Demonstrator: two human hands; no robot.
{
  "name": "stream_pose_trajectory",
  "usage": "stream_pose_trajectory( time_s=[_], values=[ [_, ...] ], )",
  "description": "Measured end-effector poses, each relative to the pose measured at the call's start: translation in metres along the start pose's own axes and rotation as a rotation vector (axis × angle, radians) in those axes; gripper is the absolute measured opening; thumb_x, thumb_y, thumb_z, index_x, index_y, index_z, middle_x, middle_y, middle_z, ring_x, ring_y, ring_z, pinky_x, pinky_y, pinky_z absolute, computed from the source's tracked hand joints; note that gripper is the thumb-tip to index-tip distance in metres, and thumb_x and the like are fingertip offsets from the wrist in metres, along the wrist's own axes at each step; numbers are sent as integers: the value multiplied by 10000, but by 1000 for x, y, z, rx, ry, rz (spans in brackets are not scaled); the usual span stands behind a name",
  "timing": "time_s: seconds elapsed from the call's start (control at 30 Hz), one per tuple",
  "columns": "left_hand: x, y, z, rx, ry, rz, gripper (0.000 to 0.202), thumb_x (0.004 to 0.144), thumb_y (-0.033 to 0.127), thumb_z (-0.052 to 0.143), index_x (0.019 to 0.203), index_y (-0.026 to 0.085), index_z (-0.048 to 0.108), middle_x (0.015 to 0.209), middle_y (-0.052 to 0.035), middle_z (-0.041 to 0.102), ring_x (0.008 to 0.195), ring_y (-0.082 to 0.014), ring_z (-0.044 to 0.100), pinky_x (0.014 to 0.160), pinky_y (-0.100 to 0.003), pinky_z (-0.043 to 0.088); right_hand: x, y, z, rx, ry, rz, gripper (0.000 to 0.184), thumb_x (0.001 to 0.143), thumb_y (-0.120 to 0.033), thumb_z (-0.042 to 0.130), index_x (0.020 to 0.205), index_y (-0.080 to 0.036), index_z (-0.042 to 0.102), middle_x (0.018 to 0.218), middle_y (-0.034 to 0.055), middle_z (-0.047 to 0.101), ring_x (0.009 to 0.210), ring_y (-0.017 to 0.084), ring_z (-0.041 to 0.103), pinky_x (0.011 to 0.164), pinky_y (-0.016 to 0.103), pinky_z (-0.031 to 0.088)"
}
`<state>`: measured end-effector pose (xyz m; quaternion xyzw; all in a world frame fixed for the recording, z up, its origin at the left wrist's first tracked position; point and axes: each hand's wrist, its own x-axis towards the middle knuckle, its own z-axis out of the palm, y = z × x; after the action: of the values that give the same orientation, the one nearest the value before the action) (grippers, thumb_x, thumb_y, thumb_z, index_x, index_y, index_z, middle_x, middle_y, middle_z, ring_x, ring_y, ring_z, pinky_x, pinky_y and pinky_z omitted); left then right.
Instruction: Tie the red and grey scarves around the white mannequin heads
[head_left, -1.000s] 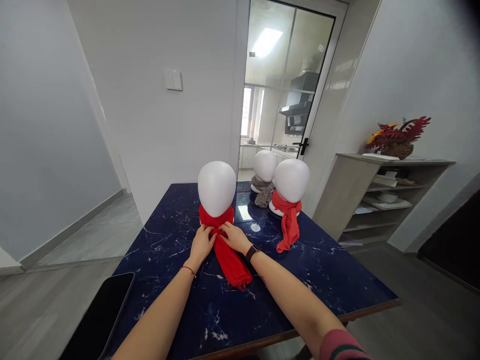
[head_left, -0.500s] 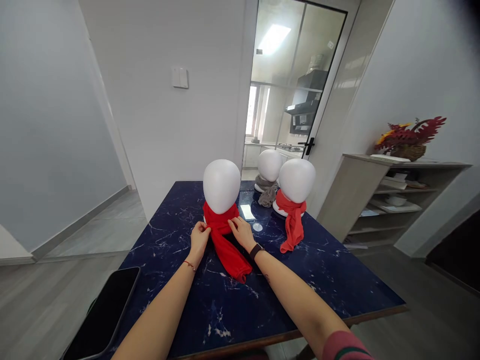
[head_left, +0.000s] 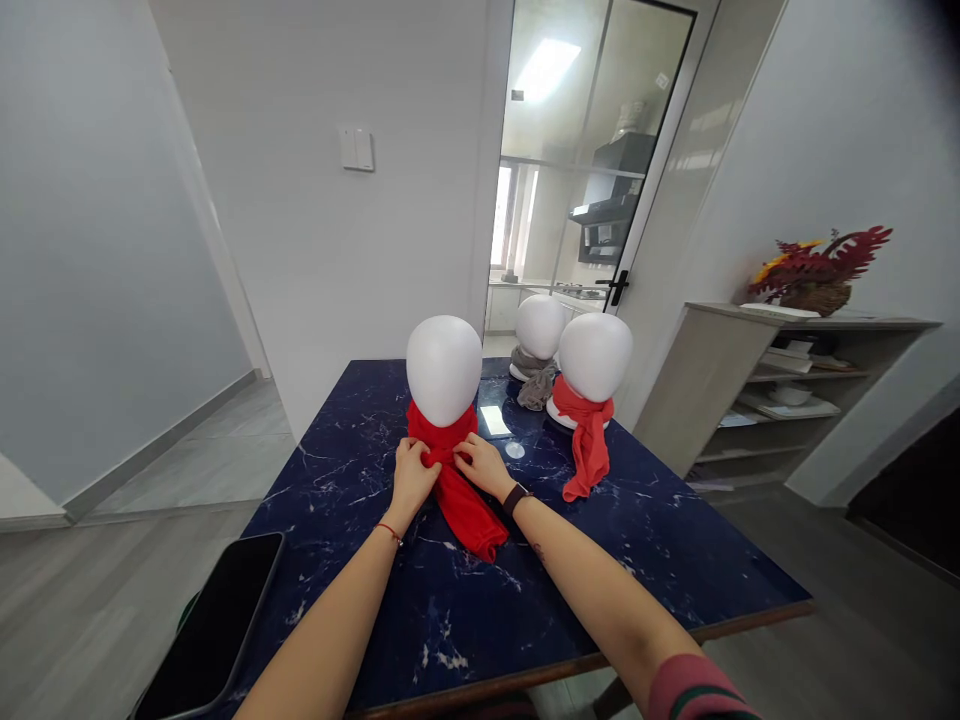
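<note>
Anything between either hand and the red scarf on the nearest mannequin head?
Nothing visible. The left hand and right hand both grip the red scarf just below the nearest mannequin head. The second red-scarfed head and the grey-scarfed head stand farther back, to the right.

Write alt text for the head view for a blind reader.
The left hand and right hand pinch a red scarf at the neck of a mannequin head on a blue table. Behind stand a red-scarfed head and a grey-scarfed head; a phone lies left.
</note>
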<state>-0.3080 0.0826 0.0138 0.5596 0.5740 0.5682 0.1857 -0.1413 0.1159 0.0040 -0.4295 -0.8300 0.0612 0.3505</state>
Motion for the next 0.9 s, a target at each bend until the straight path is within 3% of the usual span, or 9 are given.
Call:
stream_pose_trajectory(
  time_s=[0.1, 0.17, 0.27, 0.37, 0.5, 0.6, 0.7, 0.8, 0.9],
  values=[
    [9, -12, 0, -75, 166, -143, 52, 666, 155, 534, 697, 196, 527, 727, 9, 524, 689, -146, 547, 720, -313, 491, 1, 2, 0, -14, 92, 143, 279, 910, -335, 451, 774, -214, 663, 762, 21, 540, 691, 137, 514, 658, 247, 381],
    [14, -21, -1, -110, 284, -225, 138, 726, 132, 444, 827, 190, 516, 727, 13, 525, 641, -121, 547, 649, -273, 485, 2, 5, 1, -12, 151, 213, 378, 913, -390, 440, 640, -203, 621, 713, 19, 518, 642, 134, 493, 637, 252, 369],
    [18, -28, -7, -130, 425, -304, 281, 745, 110, 417, 1013, 183, 467, 781, 4, 527, 634, -108, 546, 616, -256, 475, 4, 9, 2, 30, 240, 293, 421, 893, -403, 461, 535, -201, 549, 675, 15, 484, 609, 133, 467, 620, 259, 354],
    [18, -27, -16, -101, 494, -309, 337, 789, 173, 415, 1125, 171, 424, 815, -10, 510, 676, -131, 547, 661, -302, 486, 5, 16, 1, 145, 358, 406, 416, 876, -413, 466, 517, -206, 507, 674, 11, 471, 609, 141, 460, 628, 270, 355],
    [12, -11, -19, -24, 381, -155, 242, 799, 257, 470, 1012, 187, 561, 914, -43, 516, 802, -170, 552, 822, -365, 469, 6, 26, -3, 210, 473, 520, 429, 893, -458, 385, 556, -210, 480, 704, 25, 478, 657, 161, 467, 685, 294, 384],
    [2, 1, -10, 22, 150, 16, 130, 736, 303, 602, 797, 207, 664, 962, -53, 529, 898, -200, 555, 900, -366, 450, 7, 31, -3, 236, 521, 556, 313, 846, -448, 459, 666, -200, 522, 812, 57, 523, 770, 188, 498, 768, 316, 411],
    [-6, 3, -2, 240, -61, 165, 216, 758, 395, 609, 688, 203, 679, 1022, -93, 525, 1004, -266, 526, 942, -431, 428, 8, 34, 1, 257, 542, 561, 157, 762, -314, 536, 836, -177, 557, 967, 102, 554, 924, 222, 517, 861, 335, 413],
    [-5, -5, -5, 438, -104, 135, 248, 811, 368, 543, 700, 182, 665, 1027, -123, 528, 975, -284, 542, 887, -441, 458, 8, 40, 1, 276, 568, 590, 248, 697, -188, 486, 935, -155, 549, 1026, 126, 572, 991, 234, 527, 902, 341, 405],
    [2, -14, -16, 464, -52, 32, 230, 814, 192, 485, 967, 140, 648, 993, -121, 539, 891, -244, 586, 846, -395, 484, 6, 54, -8, 302, 610, 654, 359, 662, -165, 444, 1009, -140, 533, 1044, 136, 594, 977, 238, 560, 889, 352, 420]
  ],
)
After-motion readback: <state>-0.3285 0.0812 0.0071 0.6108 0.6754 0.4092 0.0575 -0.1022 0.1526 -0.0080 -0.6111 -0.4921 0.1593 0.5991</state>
